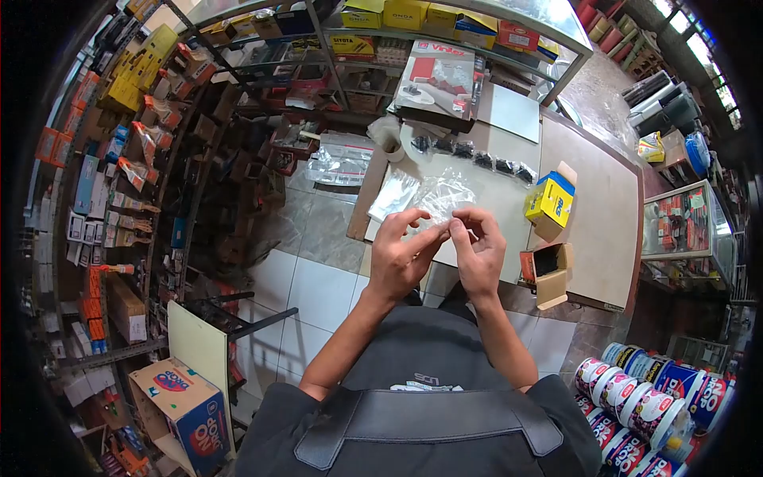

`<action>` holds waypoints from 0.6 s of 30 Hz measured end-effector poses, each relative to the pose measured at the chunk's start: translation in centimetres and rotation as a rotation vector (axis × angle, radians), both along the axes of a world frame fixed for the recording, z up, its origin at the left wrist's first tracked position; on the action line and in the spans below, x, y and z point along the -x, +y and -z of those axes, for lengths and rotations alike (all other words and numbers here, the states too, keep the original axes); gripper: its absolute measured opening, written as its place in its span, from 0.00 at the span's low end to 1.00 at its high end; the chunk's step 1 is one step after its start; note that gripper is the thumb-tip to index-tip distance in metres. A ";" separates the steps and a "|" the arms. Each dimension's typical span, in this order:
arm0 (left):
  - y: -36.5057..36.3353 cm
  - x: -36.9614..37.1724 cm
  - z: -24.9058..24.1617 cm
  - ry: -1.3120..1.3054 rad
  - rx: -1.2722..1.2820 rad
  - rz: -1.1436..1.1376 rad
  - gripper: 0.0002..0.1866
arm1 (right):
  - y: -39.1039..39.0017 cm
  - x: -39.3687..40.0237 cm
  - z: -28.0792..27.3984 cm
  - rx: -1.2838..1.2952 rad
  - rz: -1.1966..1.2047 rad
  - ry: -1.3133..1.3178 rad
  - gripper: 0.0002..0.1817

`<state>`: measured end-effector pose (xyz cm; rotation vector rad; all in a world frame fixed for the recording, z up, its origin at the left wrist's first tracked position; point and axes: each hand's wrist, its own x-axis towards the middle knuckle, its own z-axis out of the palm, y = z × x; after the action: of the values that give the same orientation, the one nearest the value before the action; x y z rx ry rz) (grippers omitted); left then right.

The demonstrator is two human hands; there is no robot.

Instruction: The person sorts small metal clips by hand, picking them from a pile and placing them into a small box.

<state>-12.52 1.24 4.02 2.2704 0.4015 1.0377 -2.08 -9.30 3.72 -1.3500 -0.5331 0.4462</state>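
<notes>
My left hand (401, 258) and my right hand (479, 253) meet over the table's near edge, fingertips pinched together. A crinkled clear plastic bag (445, 191) shows at and just beyond the fingertips; both hands seem closed on its near edge. Whether anything small is inside cannot be made out. To its left lies a pile of flat clear bags (392, 195). Behind it runs a row of small clear packets with black parts (482, 160). A yellow and blue box (550, 205) stands open at the right, and nearer me sits an open orange box (547, 260) with dark contents.
A large Vinlex box (437, 79) stands at the back of the table (592, 207). Shelves of packaged goods (119, 183) line the left side. Paint buckets (636, 405) are stacked at lower right. A cardboard box (179, 405) is at lower left.
</notes>
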 end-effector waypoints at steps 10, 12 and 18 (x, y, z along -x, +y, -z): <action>-2.8 -2.8 -0.8 0.010 0.249 0.089 0.14 | -3.8 -1.9 -0.2 0.073 0.044 -0.003 0.03; -3.7 -3.7 -0.4 -0.016 0.470 0.094 0.13 | -4.8 -2.6 0.1 0.084 0.073 -0.075 0.04; -6.5 -6.2 -0.4 -0.074 0.505 0.096 0.07 | -7.6 -5.1 -0.6 0.114 0.261 -0.170 0.05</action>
<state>-6.34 -5.23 4.41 1.7788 0.4590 0.8531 2.98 -16.89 4.28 -1.5523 -0.4670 0.1505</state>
